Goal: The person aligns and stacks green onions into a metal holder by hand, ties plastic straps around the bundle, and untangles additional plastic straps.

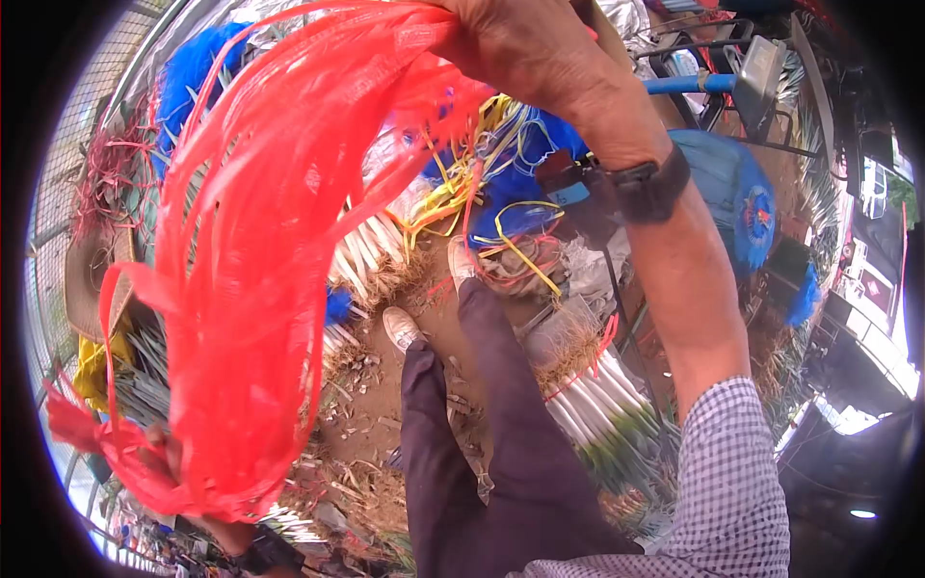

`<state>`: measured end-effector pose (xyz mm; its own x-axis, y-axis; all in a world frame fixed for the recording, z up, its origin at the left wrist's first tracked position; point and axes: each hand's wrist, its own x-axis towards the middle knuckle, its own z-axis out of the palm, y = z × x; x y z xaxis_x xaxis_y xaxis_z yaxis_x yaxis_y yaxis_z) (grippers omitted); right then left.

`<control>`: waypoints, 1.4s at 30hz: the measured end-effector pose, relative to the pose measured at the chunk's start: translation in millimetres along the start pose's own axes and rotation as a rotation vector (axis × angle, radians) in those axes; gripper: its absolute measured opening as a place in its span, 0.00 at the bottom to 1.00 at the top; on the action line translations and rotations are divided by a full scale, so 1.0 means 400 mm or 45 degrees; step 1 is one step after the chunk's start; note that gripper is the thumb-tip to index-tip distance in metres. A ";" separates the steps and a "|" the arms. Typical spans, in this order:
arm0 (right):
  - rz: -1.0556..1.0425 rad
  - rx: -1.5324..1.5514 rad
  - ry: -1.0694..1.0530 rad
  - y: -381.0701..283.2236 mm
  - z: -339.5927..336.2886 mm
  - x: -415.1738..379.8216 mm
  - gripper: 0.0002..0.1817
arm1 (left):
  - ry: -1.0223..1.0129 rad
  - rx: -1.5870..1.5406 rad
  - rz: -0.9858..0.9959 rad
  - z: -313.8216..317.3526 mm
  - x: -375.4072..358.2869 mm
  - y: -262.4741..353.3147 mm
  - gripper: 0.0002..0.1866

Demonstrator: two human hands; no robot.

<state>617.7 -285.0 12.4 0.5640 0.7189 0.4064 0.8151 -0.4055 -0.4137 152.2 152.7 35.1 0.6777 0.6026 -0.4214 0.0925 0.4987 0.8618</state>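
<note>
A long bundle of red plastic tying strips [255, 250] stretches between my two hands and fills the left part of the view. At the top, my right hand [525, 48] is closed around one end; its fingertips lie partly outside the frame. My left hand [220, 528], at lower left, is closed on the other end, mostly hidden behind the strips. Both wrists wear black bands. Below the strips, bundled white-stalked green onions [366, 255] lie on the ground. Another tied green onion bundle [602, 400] is right of my legs.
Yellow strips [434, 217] and blue plastic sheeting [515, 197] lie ahead of my feet. A blue rounded container [723, 193] and a metal frame [761, 82] stand to the right. Wire mesh [67, 154] and a straw-coloured hat [92, 284] are at left. Root scraps litter the soil [361, 414].
</note>
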 end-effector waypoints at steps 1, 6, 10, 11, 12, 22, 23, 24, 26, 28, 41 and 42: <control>0.019 -0.098 -0.028 0.024 0.019 -0.025 0.09 | -0.112 -0.026 -0.047 0.051 0.006 -0.042 0.20; 0.391 -0.270 0.011 0.114 0.162 -0.318 0.24 | -0.204 -0.078 -0.384 0.274 0.076 -0.313 0.19; 1.585 0.354 0.024 0.095 0.373 -0.737 0.18 | 0.303 -0.007 -0.638 0.365 0.122 -0.538 0.14; 1.717 0.588 0.073 0.076 0.447 -0.831 0.18 | 0.259 -0.038 -0.696 0.358 0.134 -0.587 0.12; 2.182 1.075 -0.017 0.067 0.517 -0.921 0.20 | 0.015 -0.159 -0.735 0.327 0.156 -0.624 0.09; 1.337 -0.049 -1.520 0.222 0.778 -1.139 0.21 | -0.073 -0.046 -0.781 0.175 0.165 -0.703 0.10; 1.241 -0.037 -1.541 0.220 0.783 -1.240 0.20 | -0.040 -0.050 -0.800 0.164 0.170 -0.714 0.10; 1.355 -0.045 -1.570 0.203 0.762 -1.272 0.18 | -0.010 -0.055 -0.812 0.157 0.172 -0.717 0.10; 1.782 -0.051 -1.224 0.127 0.682 -1.367 0.13 | 0.025 -0.011 -0.825 0.171 0.165 -0.717 0.11; 1.897 -0.048 -0.986 0.067 0.568 -1.425 0.12 | 0.034 0.009 -0.830 0.178 0.161 -0.721 0.12; 1.842 0.543 0.902 0.057 0.064 -1.046 0.19 | -0.195 0.044 -0.746 0.128 0.189 -0.707 0.14; 1.725 0.752 1.032 0.059 0.055 -0.974 0.17 | -0.158 0.040 -0.723 0.128 0.183 -0.708 0.14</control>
<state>414.4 -562.3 -173.6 0.8380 -0.4766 -0.2658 -0.3313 -0.0573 -0.9418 212.9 23.8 -225.4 0.5956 0.1677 -0.7856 0.4866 0.7027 0.5190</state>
